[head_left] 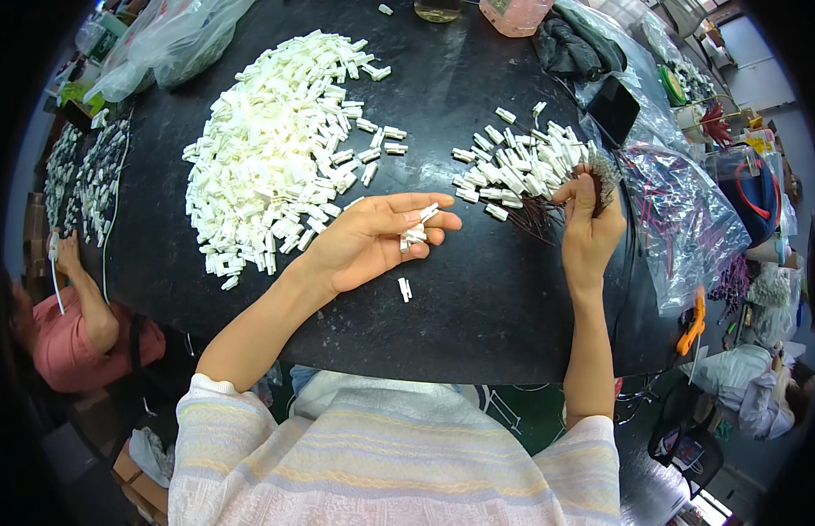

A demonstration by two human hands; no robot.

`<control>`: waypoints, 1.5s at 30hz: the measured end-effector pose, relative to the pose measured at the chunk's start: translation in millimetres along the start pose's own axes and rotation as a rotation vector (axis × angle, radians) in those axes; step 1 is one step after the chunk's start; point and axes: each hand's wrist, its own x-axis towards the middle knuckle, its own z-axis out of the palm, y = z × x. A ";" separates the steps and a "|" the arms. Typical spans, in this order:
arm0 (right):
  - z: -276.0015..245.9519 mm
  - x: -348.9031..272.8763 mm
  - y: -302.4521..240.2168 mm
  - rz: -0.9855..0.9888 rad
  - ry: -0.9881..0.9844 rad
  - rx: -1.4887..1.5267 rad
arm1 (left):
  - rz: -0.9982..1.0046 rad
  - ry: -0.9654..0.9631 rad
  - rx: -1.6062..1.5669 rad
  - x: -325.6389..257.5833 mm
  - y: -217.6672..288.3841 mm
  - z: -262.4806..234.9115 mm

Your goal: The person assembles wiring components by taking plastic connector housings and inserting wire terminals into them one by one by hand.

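Note:
My left hand [359,241] is palm up near the middle of the black table, its fingers curled round a few small white plastic connector housings [414,235]. One loose white housing [405,289] lies on the table just below those fingers. To the right, my right hand [591,219] has its thumb and fingers closed on a bundle of thin brown wires [605,175], whose ends look speckled; the exact grip is partly hidden. Beside it lies a pile of white connectors [530,162] with brown wires trailing from under them. A much larger heap of white housings [258,149] spreads beyond my left hand.
A black phone [613,112] and clear plastic bags [679,210] lie along the table's right side, with an orange-handled tool [692,323] at the edge. Another plastic bag [175,44] is at the far left. A co-worker [83,329] sits at the left.

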 end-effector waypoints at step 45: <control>29.0 -39.0 -13.6 0.141 -0.476 0.136 | 0.124 0.122 0.187 -4.4 -4.4 8.5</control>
